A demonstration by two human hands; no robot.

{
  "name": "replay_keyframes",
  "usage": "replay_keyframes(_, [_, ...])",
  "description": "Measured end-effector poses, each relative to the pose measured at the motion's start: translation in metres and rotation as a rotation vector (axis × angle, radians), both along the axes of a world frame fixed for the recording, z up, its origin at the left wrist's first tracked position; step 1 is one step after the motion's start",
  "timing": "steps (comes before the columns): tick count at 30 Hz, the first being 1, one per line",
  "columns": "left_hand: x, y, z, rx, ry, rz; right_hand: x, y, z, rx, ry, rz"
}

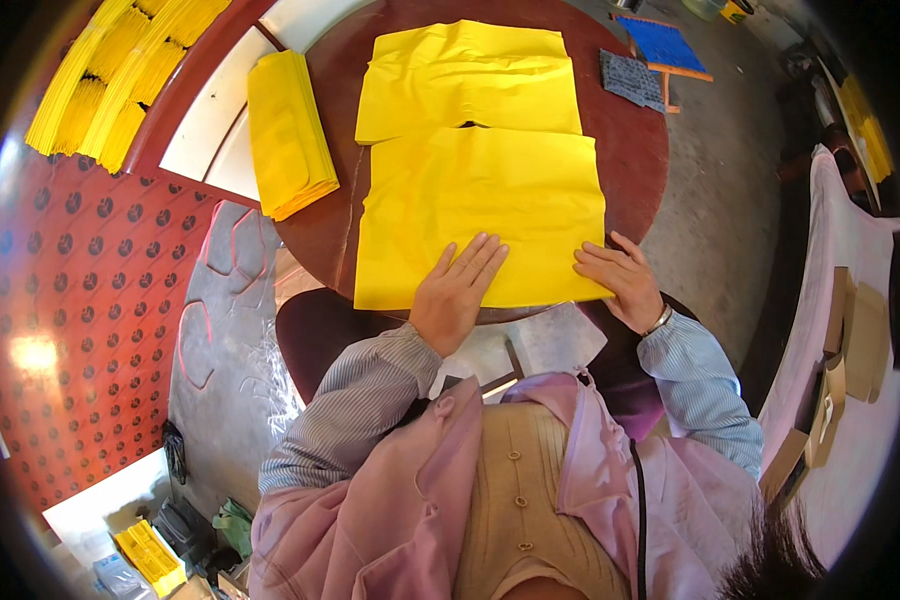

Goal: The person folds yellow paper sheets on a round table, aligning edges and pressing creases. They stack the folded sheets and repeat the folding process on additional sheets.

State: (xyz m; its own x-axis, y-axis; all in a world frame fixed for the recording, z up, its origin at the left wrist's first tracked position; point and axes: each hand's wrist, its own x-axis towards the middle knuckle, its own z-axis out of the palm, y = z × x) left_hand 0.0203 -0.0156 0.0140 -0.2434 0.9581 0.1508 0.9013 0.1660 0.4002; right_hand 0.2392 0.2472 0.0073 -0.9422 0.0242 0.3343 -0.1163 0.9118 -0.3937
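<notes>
A soft yellow sheet (480, 190), like cloth or a thin bag, lies spread at the near side of a round dark red table (632, 165). Its far edge meets a second, creased yellow sheet (470, 75) lying beyond it. My left hand (457, 292) rests flat near the middle of the near edge, fingers stretched out and pointing away from me. At the right near corner, my right hand (625, 282) lies with fingers extended over the sheet's edge. Neither hand grips anything that I can see. A folded yellow stack (290, 130) sits on the left of the table.
Many folded yellow pieces (120, 75) are piled on a red surface at the far left. A stool with a blue top (662, 45) and a grey cloth (630, 80) are at the far right. Cardboard boxes (865, 340) lie on a pale cover at right.
</notes>
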Motion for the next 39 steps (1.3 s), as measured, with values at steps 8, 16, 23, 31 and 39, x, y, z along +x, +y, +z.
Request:
replay_keyframes(8, [-0.025, -0.021, 0.005, -0.120, -0.013, -0.094, -0.004, 0.006, 0.001, -0.025, -0.138, 0.037])
replay_keyframes(16, [-0.113, -0.089, 0.017, 0.007, -0.529, 0.080, -0.002, 0.017, 0.001, -0.319, -0.173, -0.049])
replay_keyframes(23, [-0.093, -0.073, -0.004, 0.208, -0.745, 0.681, -0.017, 0.009, -0.010, -0.637, -0.084, -0.537])
replay_keyframes(31, [-0.090, -0.062, -0.004, 0.180, -0.661, 0.790, -0.044, -0.012, -0.014, -0.433, 0.130, -0.688])
replay_keyframes(39, [-0.100, -0.051, 0.005, 0.050, -0.512, 0.813, -0.053, -0.016, -0.023, -0.167, 0.148, -0.744])
